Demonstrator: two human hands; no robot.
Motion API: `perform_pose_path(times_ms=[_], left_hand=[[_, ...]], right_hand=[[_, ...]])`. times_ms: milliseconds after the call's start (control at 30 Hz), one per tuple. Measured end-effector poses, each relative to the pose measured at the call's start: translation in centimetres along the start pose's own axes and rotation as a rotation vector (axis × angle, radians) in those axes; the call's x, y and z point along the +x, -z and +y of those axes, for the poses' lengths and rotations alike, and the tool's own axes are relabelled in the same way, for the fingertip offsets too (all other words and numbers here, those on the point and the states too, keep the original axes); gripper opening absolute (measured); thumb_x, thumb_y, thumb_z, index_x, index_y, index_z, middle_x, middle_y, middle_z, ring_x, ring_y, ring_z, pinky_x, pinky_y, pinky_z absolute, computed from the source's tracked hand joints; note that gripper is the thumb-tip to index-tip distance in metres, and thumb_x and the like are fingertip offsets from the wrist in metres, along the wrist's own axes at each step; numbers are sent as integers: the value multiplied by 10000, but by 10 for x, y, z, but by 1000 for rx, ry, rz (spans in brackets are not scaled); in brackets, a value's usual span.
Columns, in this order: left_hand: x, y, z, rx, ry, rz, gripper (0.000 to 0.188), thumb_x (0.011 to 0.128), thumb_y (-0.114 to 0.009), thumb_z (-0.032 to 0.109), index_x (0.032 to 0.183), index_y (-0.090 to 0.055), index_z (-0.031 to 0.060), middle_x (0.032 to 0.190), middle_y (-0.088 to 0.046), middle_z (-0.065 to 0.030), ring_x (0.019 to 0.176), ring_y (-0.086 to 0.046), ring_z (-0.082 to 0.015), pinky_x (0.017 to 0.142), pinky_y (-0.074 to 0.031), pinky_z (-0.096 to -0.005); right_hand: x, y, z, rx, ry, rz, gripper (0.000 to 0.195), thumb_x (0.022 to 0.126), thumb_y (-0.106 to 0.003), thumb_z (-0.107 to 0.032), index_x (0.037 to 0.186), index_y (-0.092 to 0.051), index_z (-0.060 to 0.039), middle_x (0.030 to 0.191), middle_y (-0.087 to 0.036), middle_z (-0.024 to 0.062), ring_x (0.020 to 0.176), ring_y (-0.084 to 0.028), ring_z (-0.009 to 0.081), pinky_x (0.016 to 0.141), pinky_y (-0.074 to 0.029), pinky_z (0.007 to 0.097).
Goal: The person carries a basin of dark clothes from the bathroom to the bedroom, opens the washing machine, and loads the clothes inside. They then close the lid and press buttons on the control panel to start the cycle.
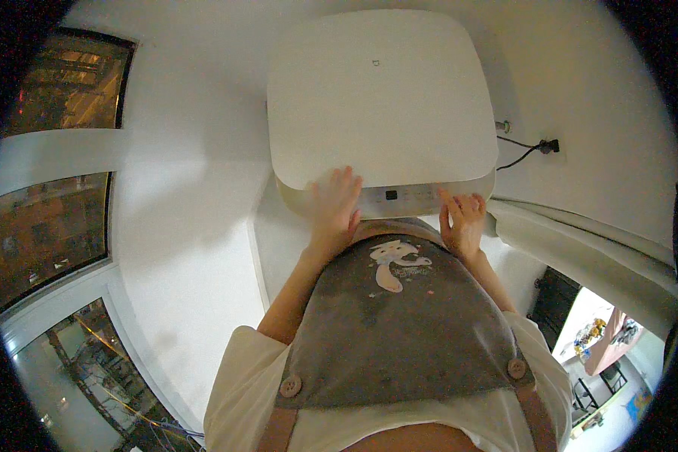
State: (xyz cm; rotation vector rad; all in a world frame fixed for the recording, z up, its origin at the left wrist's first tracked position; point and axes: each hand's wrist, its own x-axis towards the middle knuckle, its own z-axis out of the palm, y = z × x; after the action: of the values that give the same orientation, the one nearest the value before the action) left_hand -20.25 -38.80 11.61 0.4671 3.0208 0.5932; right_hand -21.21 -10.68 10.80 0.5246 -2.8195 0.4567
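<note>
A white top-load washing machine [381,113] stands before me with its lid down. Along its front edge runs a control panel [404,194] with a small dark display. My left hand [337,206] is blurred; its fingers are spread over the front rim of the lid, left of the display. Whether it presses on the lid or hovers cannot be made out. At the panel's right end is my right hand [463,220], fingers bent and the index fingertip at the panel. Neither hand holds anything. A grey apron [401,339] with a cartoon print covers my front.
To the right, a black plug [549,146] with a dark cord sits at the wall, near a pipe fitting [504,126]. A pale curtain [587,248] hangs below it. Windows [51,226] line the left wall. A room with a table [585,327] shows at lower right.
</note>
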Motion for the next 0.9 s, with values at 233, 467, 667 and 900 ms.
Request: perform_pose_path(times_ms=[233,467,667,900], left_hand=[[-1,-5,-3,25,45,-122,682,779,-599,145,1393,-303,123,1494,-161,-89,1376,-142,-297,1053,-63,-601],[0,-1,-3,-21,49,-164,687,785,-600,161,1397,-292,118,1497,-142,-101,1379,-111,-323,1034,-54,-633],[1,1,-1,-69,39,-132,736,771,-630,183,1408,-266,126,1502,-120,-98,1381,-100,-323,1028,-41,-642],[5,7,1,-31,76,-181,757,756,-647,180,1409,-266,137,1501,-133,-87,1382,-109,-306,1050,-35,-609]], right_hand=[[-22,-18,-7,56,-43,-288,697,711,-531,-47,1372,-340,-155,676,-615,83,592,-580,224,812,-397,426],[-23,-21,-9,-50,-76,-422,732,721,-571,-130,1398,-291,-153,554,-592,75,511,-585,226,829,-421,424],[-16,-17,-13,-33,-41,-351,792,640,-545,-34,1388,-302,-133,524,-558,83,468,-544,250,722,-445,404],[-5,-19,-29,-21,33,-465,803,665,-566,-78,1405,-258,-116,524,-560,60,440,-529,230,618,-437,371]])
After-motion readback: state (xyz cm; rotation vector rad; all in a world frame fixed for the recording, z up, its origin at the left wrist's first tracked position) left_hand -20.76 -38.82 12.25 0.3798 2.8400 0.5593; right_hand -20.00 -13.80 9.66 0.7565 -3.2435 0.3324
